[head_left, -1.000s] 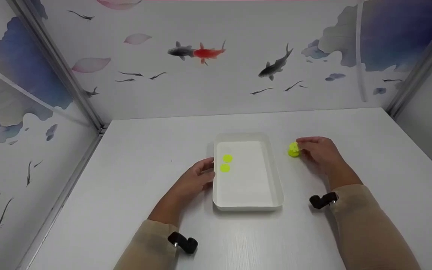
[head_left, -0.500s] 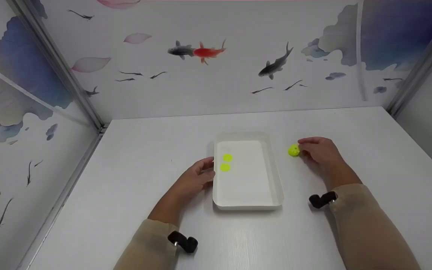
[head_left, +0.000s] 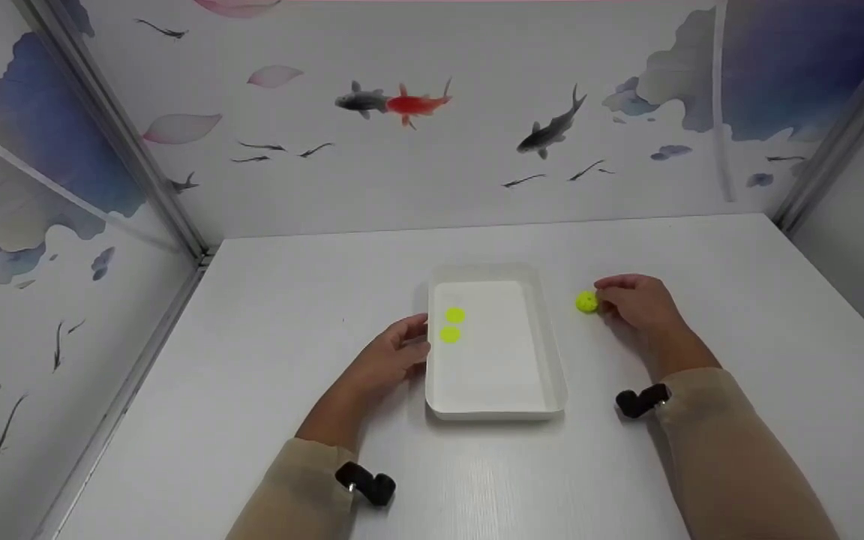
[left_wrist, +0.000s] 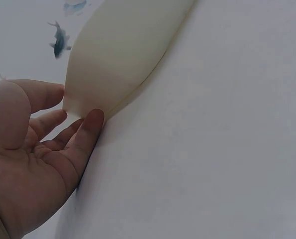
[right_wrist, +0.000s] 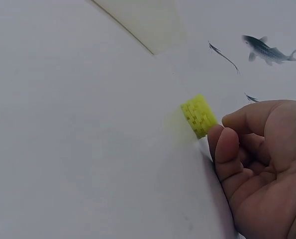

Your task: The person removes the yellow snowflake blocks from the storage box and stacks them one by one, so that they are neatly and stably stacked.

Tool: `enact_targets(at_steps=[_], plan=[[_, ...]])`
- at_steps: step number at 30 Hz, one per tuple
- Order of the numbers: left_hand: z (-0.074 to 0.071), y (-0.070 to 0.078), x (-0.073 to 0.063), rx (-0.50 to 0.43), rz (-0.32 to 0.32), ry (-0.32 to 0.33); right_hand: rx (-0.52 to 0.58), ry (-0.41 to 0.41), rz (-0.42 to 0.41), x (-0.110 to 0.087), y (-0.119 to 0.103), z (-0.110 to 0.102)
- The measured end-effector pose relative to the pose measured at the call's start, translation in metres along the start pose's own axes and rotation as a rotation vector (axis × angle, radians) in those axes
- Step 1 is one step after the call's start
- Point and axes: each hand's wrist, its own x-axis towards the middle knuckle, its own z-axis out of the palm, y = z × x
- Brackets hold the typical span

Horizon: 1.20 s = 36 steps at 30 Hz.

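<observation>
A shallow white tray lies on the white table with two flat yellow discs inside, a far disc and a near disc, toward its left side. Against the tray's left wall, my left hand rests its fingertips and thumb from outside. To the right of the tray, a small stack of notched yellow discs stands on the table. The thumb and index finger of my right hand pinch at its right edge; the exact contact is partly hidden by the fingertips.
White walls printed with fish and lotus leaves enclose the back and sides of the table. Metal corner posts stand at left and right. Black devices are strapped at both wrists over beige sleeves.
The upper part of the yellow stack has come down, leaving it lower and more even. My right hand has barely shifted; the left hand and tray stay put.
</observation>
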Motion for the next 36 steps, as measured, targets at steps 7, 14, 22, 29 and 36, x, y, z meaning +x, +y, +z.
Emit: enact_targets(at_steps=[7,14,22,29,36], plan=[[0.0,0.002,-0.002,0.006,0.009,-0.001,0.005,0.005,-0.012,-0.001,0.001,0.001],[0.0,-0.001,-0.002,0.021,0.004,-0.002,-0.052,-0.001,-0.057,0.002,0.003,-0.003],[0.001,-0.001,0.0,0.024,-0.012,0.017,-0.012,0.011,-0.009,-0.002,-0.01,-0.004],[0.001,-0.001,0.0,0.016,0.004,0.006,0.148,-0.083,-0.098,-0.016,-0.029,0.007],[0.001,0.001,-0.001,0.011,-0.015,0.009,0.308,-0.229,-0.138,-0.031,-0.044,0.036]])
